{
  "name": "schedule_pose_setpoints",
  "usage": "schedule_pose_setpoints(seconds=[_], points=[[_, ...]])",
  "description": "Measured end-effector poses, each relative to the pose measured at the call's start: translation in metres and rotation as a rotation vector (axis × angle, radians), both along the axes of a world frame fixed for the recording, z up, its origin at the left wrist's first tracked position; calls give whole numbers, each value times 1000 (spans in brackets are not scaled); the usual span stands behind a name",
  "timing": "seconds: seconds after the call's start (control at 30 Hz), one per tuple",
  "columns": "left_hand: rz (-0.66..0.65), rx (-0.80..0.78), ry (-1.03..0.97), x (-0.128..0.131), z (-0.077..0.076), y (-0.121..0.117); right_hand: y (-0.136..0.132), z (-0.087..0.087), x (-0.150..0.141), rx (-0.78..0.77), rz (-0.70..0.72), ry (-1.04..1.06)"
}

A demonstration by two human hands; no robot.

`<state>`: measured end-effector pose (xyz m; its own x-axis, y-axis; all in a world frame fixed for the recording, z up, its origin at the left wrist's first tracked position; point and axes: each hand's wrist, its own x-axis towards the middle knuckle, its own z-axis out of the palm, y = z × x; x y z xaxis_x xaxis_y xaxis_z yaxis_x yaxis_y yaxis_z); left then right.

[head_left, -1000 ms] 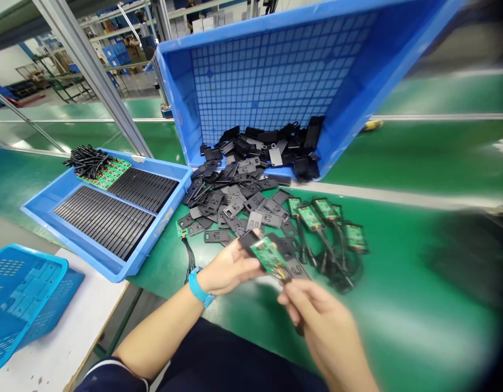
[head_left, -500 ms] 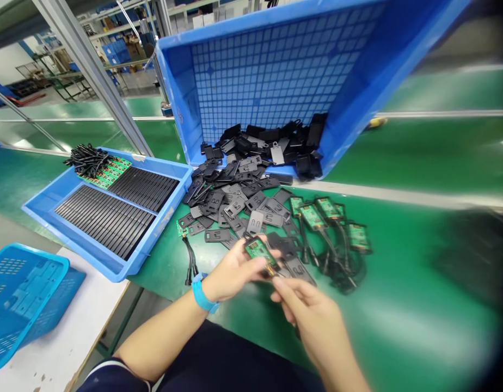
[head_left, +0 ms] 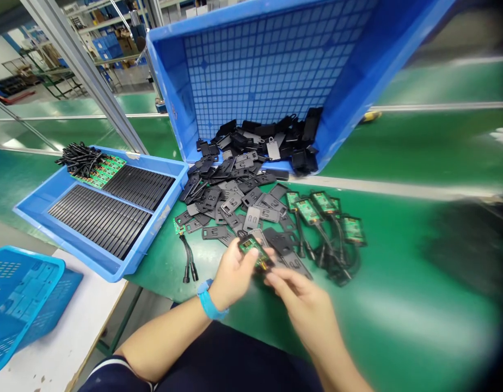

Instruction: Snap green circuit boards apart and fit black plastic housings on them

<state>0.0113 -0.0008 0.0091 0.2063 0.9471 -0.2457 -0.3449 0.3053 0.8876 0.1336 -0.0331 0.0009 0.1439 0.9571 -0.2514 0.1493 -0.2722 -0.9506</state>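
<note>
My left hand [head_left: 235,272], with a blue band on its wrist, grips a small black plastic case [head_left: 243,239] with a green circuit board [head_left: 248,248] in it. The thumb lies on top of the board. My right hand [head_left: 302,296] pinches at the lower end of the case, where the wires are; its fingertips partly hide what they hold. Just beyond both hands spreads a pile of flat black plastic covers [head_left: 251,218]. Right of them lie several cased boards with black cables [head_left: 308,212]. One bare board with a two-ended cable [head_left: 186,256] lies to the left.
A large blue crate [head_left: 170,98] stands tipped toward me, with black plastic parts spilling out. On the left, a blue tray [head_left: 133,267] holds rows of black strips and boards with bundled cables. A blue basket [head_left: 61,294] stands lower left. Something dark and blurred [head_left: 472,245] lies far right.
The view has shifted slightly. The cased board tilts a little and looks darker; my left thumb has moved up over it. My right hand stays at its lower end.
</note>
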Motion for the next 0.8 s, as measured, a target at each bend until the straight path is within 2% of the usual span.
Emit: schedule_pose_setpoints(seconds=[0.1,0.23,0.37,0.43,0.5,0.57,0.63,0.7,0.73,0.8], points=[[-12,16,7,-3,0,-4,3,2,3,-37,60,-36],[-6,93,131,-7,-1,-13,3,2,3,-65,154,-68],[14,137,271,-11,2,-24,-3,-3,-9,-74,117,-66],[30,130,296,-14,5,-26,-2,-5,-12,-38,143,-84],[68,92,262,-18,8,-22,5,-5,-9,76,251,-155],[130,9,167,-25,8,-14,18,-6,2,249,293,-357],[151,-99,68,-32,6,-4,35,-9,17,388,233,-687],[94,-198,-23,-38,2,4,50,-15,31,462,209,-994],[47,-237,-68,-40,1,6,56,-18,36,490,242,-1096],[-31,-296,-161,-43,-2,8,63,-22,42,571,304,-1184]])
